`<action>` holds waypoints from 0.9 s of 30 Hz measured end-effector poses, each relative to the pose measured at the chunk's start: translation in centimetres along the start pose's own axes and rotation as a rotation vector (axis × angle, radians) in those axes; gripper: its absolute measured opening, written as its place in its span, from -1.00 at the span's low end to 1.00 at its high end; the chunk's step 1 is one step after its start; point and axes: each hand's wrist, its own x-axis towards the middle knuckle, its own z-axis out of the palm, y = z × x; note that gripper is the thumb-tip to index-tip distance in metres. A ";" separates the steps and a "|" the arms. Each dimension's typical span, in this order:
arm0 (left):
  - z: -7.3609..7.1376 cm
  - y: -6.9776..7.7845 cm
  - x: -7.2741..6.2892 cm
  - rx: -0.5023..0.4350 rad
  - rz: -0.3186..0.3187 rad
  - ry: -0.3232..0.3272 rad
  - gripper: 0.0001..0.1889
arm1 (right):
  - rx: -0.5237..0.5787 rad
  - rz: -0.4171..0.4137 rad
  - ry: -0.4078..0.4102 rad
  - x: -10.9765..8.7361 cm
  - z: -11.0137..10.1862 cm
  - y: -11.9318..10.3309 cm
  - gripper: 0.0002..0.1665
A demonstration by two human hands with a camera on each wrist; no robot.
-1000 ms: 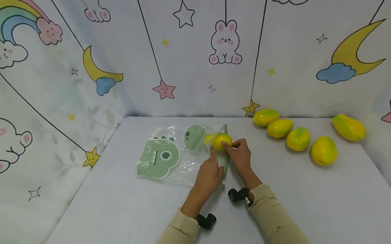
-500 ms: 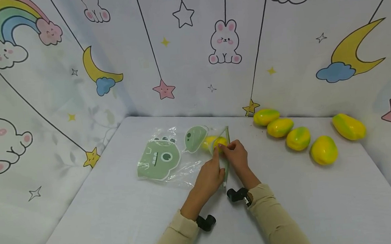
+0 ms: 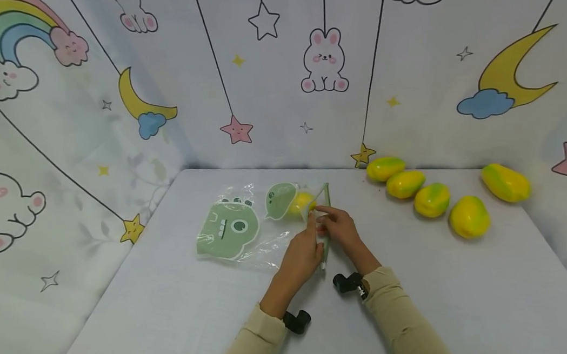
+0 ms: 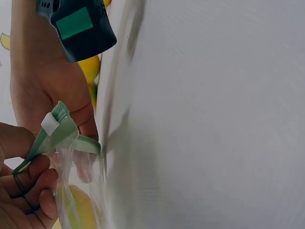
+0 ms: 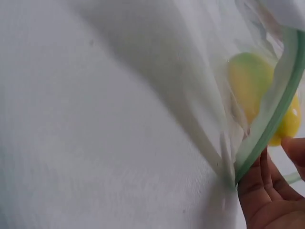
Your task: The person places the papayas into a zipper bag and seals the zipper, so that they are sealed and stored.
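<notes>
A clear zip bag [image 3: 228, 232] printed with green cartoon faces lies flat on the white table [image 3: 175, 313]. One yellow-green mango [image 3: 301, 202] sits inside it, just past the green zip rim [image 3: 326, 195]. My left hand [image 3: 302, 254] pinches the rim's lower lip by the white slider [image 4: 49, 123], fingers [image 4: 33, 183] curled round the strip. My right hand [image 3: 337, 228] is at the bag's mouth, its fingers [image 5: 264, 200] fairly straight beside the rim [image 5: 279, 117] and holding nothing. The mango [image 5: 250, 81] shows through the plastic in the right wrist view.
Several more mangoes lie along the back right of the table, from one [image 3: 385, 168] near the wall to another [image 3: 468, 217] nearer me, and one [image 3: 505, 182] at the far right. Printed cloth walls close off the back and both sides.
The mango that my right hand held at the bag's mouth has gone left, deeper into the bag. My right hand let it go and drew back slightly. My left hand kept holding the rim.
</notes>
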 end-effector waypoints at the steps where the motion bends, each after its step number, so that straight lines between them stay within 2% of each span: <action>1: 0.0 0.0 0.0 -0.006 0.001 -0.003 -0.24 | -0.024 -0.012 -0.031 0.0 -0.1 0.0 -0.51; 5: 0.1 -0.2 -0.2 -0.025 0.020 -0.001 -0.26 | -0.098 -0.037 -0.126 0.0 -0.2 -0.2 -0.47; 9: 0.1 -0.2 -0.3 -0.006 0.042 0.017 -0.25 | -0.097 -0.039 -0.200 -0.2 -0.3 -0.4 -0.46; 11: 0.1 -0.3 -0.3 -0.007 0.036 0.014 -0.24 | -0.089 -0.045 -0.212 -0.3 -0.4 -0.5 -0.48; 13: 0.1 -0.2 -0.3 -0.015 0.021 0.009 -0.24 | -0.080 -0.070 -0.179 -0.5 -1.0 -0.4 -0.53; 15: 0.2 -0.2 -0.2 -0.036 0.008 0.003 -0.24 | -0.092 -0.113 -0.101 -1.0 -2.1 -0.6 -0.59; 17: 0.3 -0.2 -0.1 -0.056 -0.009 -0.001 -0.24 | -0.135 -0.165 0.020 -1.6 -3.7 -0.8 -0.68; 20: 0.3 -0.3 0.0 -0.071 -0.023 0.005 -0.24 | -0.266 -0.278 0.250 -2.6 -7.0 -1.0 -0.75; 22: 0.4 -0.4 0.0 -0.080 -0.032 0.007 -0.24 | -0.349 -0.324 0.444 -3.4 -9.5 -0.9 -0.77; 24: 0.4 -0.5 0.1 -0.081 -0.036 0.009 -0.24 | -0.410 -0.328 0.635 -4.3 -12.0 -0.5 -0.72; 26: 0.5 -0.6 0.1 -0.085 -0.044 0.008 -0.24 | -0.433 -0.274 0.791 -5.1 -14.4 0.0 -0.59; 27: 0.6 -0.6 0.1 -0.088 -0.050 0.006 -0.24 | -0.450 -0.219 0.841 -5.4 -15.5 0.3 -0.50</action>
